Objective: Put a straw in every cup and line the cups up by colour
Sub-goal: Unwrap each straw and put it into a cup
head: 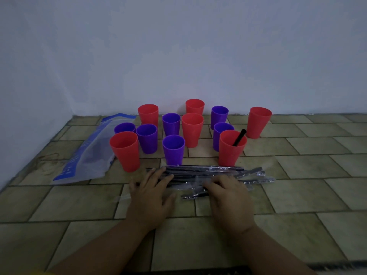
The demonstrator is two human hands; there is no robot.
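Note:
Several red and purple cups stand mixed together on the tiled floor near the wall. One red cup (231,148) at the front right holds a black straw (239,137). The other cups look empty, such as the front purple cup (173,149) and the front left red cup (125,151). A pile of black straws in clear wrappers (210,172) lies in front of the cups. My left hand (152,192) rests flat on the pile's left end, fingers spread. My right hand (228,193) lies on the pile's right part, fingers curled over a wrapped straw; whether it grips one is unclear.
A clear and blue plastic bag (89,153) lies flat to the left of the cups. A pale wall (178,56) rises right behind the cups and along the left. One red cup (259,122) stands apart at the far right. Tiled floor (317,175) stretches to the right.

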